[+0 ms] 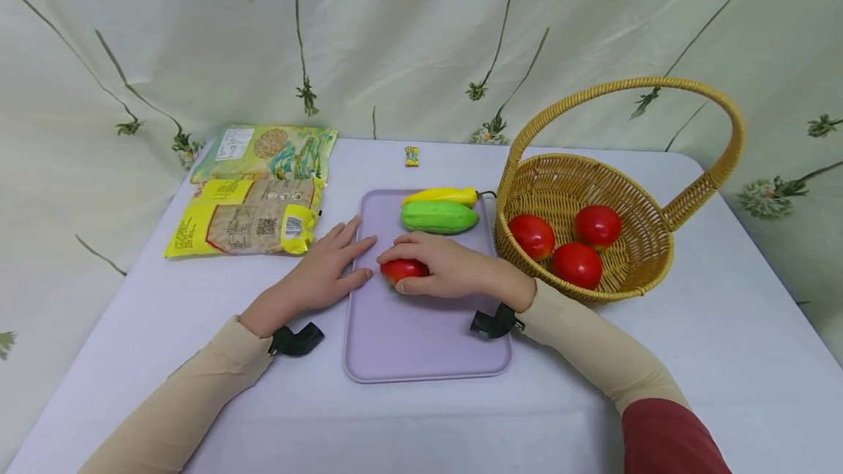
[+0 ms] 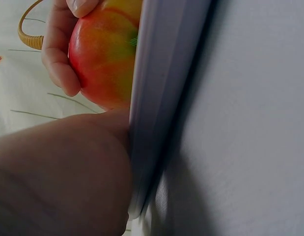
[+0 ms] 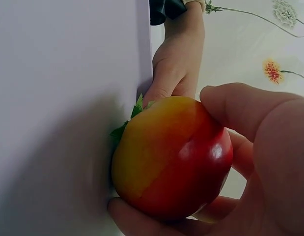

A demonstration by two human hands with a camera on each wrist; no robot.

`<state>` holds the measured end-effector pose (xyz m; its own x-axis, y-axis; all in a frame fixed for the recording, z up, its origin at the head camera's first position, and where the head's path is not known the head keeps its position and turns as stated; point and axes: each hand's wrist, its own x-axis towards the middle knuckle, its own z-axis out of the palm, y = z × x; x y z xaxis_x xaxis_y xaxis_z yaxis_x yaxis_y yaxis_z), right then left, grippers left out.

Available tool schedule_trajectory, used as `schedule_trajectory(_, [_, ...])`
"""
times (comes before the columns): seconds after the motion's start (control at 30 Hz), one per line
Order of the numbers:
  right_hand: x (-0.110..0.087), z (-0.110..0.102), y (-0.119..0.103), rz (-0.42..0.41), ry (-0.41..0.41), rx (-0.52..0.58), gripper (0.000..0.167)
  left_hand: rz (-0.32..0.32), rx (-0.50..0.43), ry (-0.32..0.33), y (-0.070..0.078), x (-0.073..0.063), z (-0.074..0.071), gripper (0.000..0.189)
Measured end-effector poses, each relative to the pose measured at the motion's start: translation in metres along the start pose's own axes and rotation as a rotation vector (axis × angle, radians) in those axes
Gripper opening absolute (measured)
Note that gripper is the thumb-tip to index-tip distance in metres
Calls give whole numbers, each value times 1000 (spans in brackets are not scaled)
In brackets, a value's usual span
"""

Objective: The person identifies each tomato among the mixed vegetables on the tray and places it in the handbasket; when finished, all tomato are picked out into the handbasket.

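Note:
A red-and-yellow tomato (image 1: 404,269) with green leaves at its stem sits on the lilac tray (image 1: 424,346). My right hand (image 1: 444,265) reaches over it from the right and grips it, thumb and fingers curled round its sides. In the right wrist view the tomato (image 3: 171,157) has its leafy end turned to the tray surface. My left hand (image 1: 323,269) lies at the tray's left edge, fingers extended and fingertips over the rim. Behind the tomato, a green ribbed vegetable like a cucumber (image 1: 439,217) and a yellow pepper (image 1: 437,197) lie side by side on the tray.
Right of the tray stands a wicker basket (image 1: 648,232) with a tall handle, holding red tomatoes (image 1: 577,265). At the back left lie a yellow-and-beige packet (image 1: 246,219) and a green packet (image 1: 270,152). A small yellow wrapped sweet (image 1: 411,156) lies behind the tray.

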<state>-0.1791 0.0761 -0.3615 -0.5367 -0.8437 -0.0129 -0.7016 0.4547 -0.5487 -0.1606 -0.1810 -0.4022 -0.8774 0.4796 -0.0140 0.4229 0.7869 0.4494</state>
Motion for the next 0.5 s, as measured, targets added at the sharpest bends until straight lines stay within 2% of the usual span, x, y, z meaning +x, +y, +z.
schedule_trajectory(0.3, [1, -4, 2, -28, 11, 32, 47, -18, 7, -20, -2, 2, 0, 60])
schedule_trajectory(0.5, [-3, -9, -2, -45, 15, 34, 55, -10, 0, -12, -2, 2, 0, 59])
